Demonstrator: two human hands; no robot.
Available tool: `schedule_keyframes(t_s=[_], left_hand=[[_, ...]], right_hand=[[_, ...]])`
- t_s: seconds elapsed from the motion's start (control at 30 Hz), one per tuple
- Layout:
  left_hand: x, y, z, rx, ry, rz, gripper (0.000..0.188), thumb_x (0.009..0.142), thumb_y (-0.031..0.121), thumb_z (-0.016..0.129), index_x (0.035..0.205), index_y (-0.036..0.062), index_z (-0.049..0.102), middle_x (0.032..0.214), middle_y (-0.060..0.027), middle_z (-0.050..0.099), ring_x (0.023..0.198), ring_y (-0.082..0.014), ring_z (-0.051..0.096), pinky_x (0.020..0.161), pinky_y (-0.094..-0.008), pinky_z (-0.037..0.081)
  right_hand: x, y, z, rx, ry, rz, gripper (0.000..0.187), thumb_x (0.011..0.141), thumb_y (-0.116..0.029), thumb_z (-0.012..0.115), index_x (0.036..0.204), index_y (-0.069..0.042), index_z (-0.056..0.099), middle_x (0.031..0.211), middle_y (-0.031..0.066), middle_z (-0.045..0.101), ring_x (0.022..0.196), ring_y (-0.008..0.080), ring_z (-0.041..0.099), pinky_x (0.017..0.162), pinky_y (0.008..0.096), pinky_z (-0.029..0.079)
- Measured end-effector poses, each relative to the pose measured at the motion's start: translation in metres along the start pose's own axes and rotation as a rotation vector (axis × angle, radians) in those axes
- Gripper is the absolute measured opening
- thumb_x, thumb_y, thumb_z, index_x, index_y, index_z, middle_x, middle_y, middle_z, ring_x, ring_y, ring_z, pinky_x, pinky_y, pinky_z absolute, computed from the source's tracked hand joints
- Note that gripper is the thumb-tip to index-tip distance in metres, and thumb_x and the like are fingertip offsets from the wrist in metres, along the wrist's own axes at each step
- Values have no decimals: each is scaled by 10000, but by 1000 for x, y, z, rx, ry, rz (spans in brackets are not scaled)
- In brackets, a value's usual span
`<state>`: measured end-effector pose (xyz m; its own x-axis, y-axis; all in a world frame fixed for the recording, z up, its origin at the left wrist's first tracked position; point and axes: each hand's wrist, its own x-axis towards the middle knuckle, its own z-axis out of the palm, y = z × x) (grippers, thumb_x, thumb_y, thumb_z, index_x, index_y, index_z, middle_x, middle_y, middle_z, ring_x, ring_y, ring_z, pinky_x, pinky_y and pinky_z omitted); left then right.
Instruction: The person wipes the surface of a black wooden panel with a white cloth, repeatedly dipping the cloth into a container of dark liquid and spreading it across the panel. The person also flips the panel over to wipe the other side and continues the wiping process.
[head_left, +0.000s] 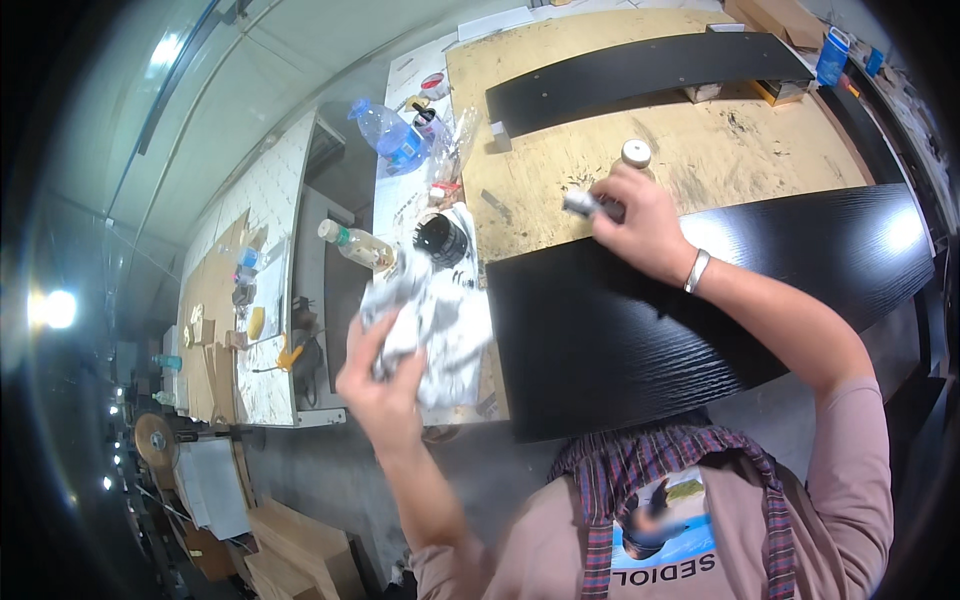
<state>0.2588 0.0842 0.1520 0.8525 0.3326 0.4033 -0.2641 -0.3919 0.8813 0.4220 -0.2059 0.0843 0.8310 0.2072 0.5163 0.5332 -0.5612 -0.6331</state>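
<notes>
The two hands are apart from each other: the right hand (pixel 645 220), a little right of the frame's middle, pinches a small grey piece (pixel 578 203) between thumb and fingers, and the left hand (pixel 383 395), left of the middle and lower, has thumb and fingers bent at a stained white cloth (pixel 455 345); it is blurred, so I cannot tell if it grips the cloth. The black board (pixel 640 330) lies flat from the centre toward the right side, and its long axis rises gently from lower left to right. The right hand is the nearer one: it is at the upper edge of the board, with the forearm crossing above the glossy face. The left hand is away from the board's left end. Above the board, a strip of wooden tabletop (pixel 530 170) runs to the curved black panel (pixel 650 80) and leaves room sideways, but a white-capped bottle (pixel 636 153) stands just beside the right hand. Above the left hand, a black jar (pixel 440 240) and a green-necked bottle (pixel 355 245) make the room narrower.
</notes>
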Motion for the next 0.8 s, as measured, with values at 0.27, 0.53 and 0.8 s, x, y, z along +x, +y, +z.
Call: schedule_keyframes(t_s=[0.27,0.53,0.8], left_hand=[[-67,-42,-43,-184,115,-247,437,714,-144,672,1150,-128,693,1242,-163,615,1109,-227,624,971,-314,481],[-108,-70,-72,-129,220,-386,437,725,-157,635,1160,-146,674,1206,-144,611,1116,-228,608,989,-327,465],[-81,-70,-51,-281,140,-368,429,733,-191,600,1155,-146,660,1207,-119,606,1117,-223,616,997,-328,466]], right_hand=[[3,-89,84,-100,-232,-204,186,829,-195,724,864,-34,638,912,139,628,886,344,662,754,454,553],[-3,-39,15,-333,-239,77,140,791,-122,738,822,6,690,891,163,659,796,347,675,765,433,562],[-7,-64,15,-216,-272,90,208,814,-199,751,818,2,697,949,182,671,869,366,688,796,447,574]])
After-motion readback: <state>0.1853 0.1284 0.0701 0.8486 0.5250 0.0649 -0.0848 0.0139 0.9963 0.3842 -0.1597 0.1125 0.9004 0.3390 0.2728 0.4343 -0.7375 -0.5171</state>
